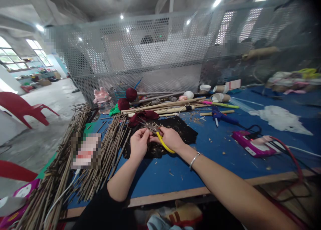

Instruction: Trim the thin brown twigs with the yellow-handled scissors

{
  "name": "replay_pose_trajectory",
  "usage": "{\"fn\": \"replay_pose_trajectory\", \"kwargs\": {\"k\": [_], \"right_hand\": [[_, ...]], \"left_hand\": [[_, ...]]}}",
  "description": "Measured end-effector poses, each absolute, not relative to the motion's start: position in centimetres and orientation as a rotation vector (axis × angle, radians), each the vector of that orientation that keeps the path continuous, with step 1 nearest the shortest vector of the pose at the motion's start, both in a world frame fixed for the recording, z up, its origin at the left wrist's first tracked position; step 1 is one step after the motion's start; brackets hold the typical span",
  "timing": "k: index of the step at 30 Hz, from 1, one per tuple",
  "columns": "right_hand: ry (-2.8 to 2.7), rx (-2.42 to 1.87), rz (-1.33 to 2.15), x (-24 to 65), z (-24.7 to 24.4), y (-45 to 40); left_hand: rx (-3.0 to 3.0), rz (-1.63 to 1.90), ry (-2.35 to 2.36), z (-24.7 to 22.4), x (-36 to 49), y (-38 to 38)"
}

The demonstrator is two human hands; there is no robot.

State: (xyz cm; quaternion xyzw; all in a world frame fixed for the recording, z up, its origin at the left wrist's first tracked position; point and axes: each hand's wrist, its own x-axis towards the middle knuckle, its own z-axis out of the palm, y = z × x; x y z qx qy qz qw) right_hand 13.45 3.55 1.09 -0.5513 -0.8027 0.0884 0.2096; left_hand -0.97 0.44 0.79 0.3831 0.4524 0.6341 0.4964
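Observation:
My right hand (170, 138) grips a pair of scissors (164, 143) with yellow handles, the blades pointing up and left. Close beside it, my left hand (138, 140) has thumb and fingers pinched together near the blades; what they hold is too small to make out. Both hands are over a black cloth (184, 128) strewn with light shavings on the blue tabletop (175, 175). Just beyond the blades lies a dark red cloth (145, 115). Left of my left hand is a bundle of thin brown sticks (105, 156).
Behind the cloth lie long pale sticks (160, 106) and dark red yarn balls (131, 94). A blue glue gun (223, 118), purple power strip (254, 144), cables and a white plastic bag (278, 119) are on the right. A perforated metal screen (150, 59) stands behind; a red chair (22, 106) is left.

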Motion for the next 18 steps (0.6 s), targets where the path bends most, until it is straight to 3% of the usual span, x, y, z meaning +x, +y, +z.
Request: {"fn": "replay_pose_trajectory", "kwargs": {"k": [18], "right_hand": [[-2.261, -1.375, 0.425, 13.49, 0.76, 3.39]], "left_hand": [[0.932, 1.513, 1.098, 0.85, -0.89, 0.62]]}}
